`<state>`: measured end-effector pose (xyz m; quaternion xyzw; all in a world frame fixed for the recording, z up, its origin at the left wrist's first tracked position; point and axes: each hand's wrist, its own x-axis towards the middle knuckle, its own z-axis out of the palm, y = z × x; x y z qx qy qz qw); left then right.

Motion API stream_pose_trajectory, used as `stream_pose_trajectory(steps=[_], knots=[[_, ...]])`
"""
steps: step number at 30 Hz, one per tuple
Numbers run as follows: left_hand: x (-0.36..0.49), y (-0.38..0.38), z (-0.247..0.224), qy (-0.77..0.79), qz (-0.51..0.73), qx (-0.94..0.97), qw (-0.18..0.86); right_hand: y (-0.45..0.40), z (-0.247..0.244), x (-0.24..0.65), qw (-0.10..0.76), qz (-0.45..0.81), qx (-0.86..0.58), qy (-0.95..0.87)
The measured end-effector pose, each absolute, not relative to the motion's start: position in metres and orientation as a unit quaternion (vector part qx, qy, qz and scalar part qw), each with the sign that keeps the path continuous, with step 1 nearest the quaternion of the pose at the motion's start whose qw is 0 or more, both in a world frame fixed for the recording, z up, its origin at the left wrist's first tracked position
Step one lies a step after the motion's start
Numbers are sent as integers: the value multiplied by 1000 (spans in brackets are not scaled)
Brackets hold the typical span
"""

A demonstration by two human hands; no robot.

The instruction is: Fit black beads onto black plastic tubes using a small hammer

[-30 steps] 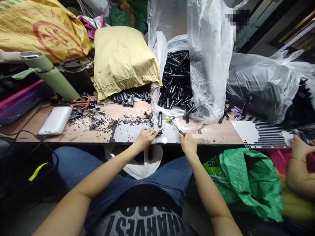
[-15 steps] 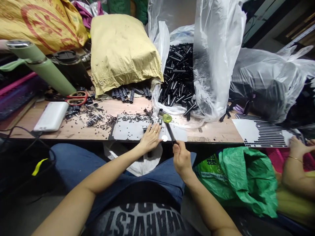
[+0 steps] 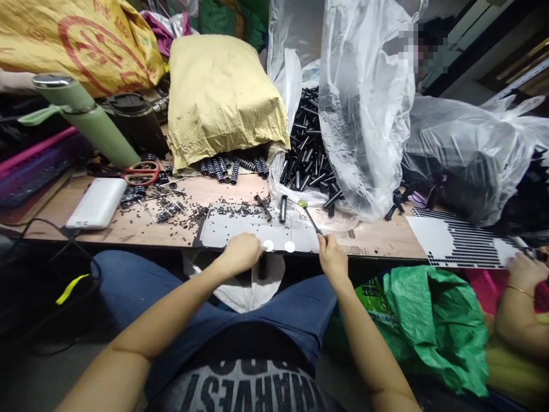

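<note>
My right hand (image 3: 333, 257) is closed around the handle of a small mallet (image 3: 309, 217) with a yellow-green head. That head is low over the table beside the plastic bag. At the table's front edge, my left hand (image 3: 243, 252) is curled with its fingers together, and whatever it may hold is hidden. Its fingertips touch or nearly touch a white round spot (image 3: 268, 245) on the pale flat plate (image 3: 231, 229). A similar white spot (image 3: 290, 246) shows to the right. Behind the hands are two short black tubes, one tilted (image 3: 263, 207) and one more upright (image 3: 283, 209).
Tiny dark beads (image 3: 191, 216) are strewn left of the plate. A large clear bag (image 3: 364, 114) of black tubes stands behind, beside a yellow sack (image 3: 227, 97). Scissors (image 3: 141, 173), a white power bank (image 3: 98, 203) and a green flask (image 3: 100, 126) are at left. A co-worker's hand (image 3: 525, 269) is at right.
My left hand has drawn back toward the table edge and curled from lying flat. My right hand has shifted right, and the mallet head is lower. The two tubes now show more fully.
</note>
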<state>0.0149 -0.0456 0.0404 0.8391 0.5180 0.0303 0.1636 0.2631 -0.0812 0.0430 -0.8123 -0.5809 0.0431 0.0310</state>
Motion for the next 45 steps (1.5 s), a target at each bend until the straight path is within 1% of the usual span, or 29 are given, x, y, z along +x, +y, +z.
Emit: stream_pose_trajectory(steps=[1, 3, 4, 5, 6, 8, 11, 13, 15, 18, 20, 22, 26, 27, 29, 31, 33, 36, 38, 40, 42, 45], knots=[[12, -37, 44, 557, 40, 811, 176, -75, 39, 272, 29, 33, -820, -570], [16, -9, 45, 633, 115, 741, 193, -65, 30, 282, 41, 16, -823, -567], [20, 8, 42, 656, 167, 705, 213, -61, 27, 284, 59, 8, -814, -578], [24, 24, 37, 668, 212, 665, 258, -57, 24, 284, 87, 2, -798, -596], [28, 38, 32, 661, 251, 630, 320, -55, 23, 282, 123, 3, -777, -618], [31, 54, 21, 638, 300, 584, 402, -51, 22, 276, 206, 24, -723, -659], [21, 49, 12, 565, 367, 537, 508, -47, 27, 262, 300, 86, -654, -689], [12, 33, 13, 490, 397, 496, 596, -44, 34, 249, 323, 112, -607, -718], [7, 15, 18, 444, 383, 491, 644, -39, 44, 233, 304, 123, -544, -772], [10, -4, 24, 427, 331, 553, 634, -32, 56, 210, 229, 145, -464, -843], [12, -4, 24, 429, 317, 610, 587, -29, 59, 200, 201, 160, -456, -852], [11, 11, 24, 490, 325, 643, 491, -27, 57, 194, 205, 165, -474, -840], [-4, 83, 22, 702, 348, 593, 188, -30, 45, 191, 230, 167, -494, -822], [-7, 105, 22, 728, 338, 580, 138, -32, 42, 190, 230, 169, -495, -821], [-13, 142, 20, 748, 299, 582, 109, -37, 37, 189, 225, 171, -498, -820], [-17, 168, 18, 743, 265, 599, 134, -43, 33, 189, 220, 175, -505, -816], [-20, 179, 16, 718, 262, 622, 171, -50, 28, 193, 221, 182, -512, -810], [-24, 167, 13, 638, 352, 645, 229, -59, 20, 203, 225, 207, -503, -808], [-25, 146, 15, 578, 438, 614, 312, -63, 16, 210, 224, 227, -491, -811], [-23, 118, 22, 518, 505, 542, 428, -66, 14, 215, 225, 236, -491, -808], [-16, 88, 31, 456, 541, 474, 524, -66, 15, 216, 231, 237, -496, -803], [-3, 48, 44, 399, 555, 419, 598, -63, 25, 213, 254, 233, -488, -802]])
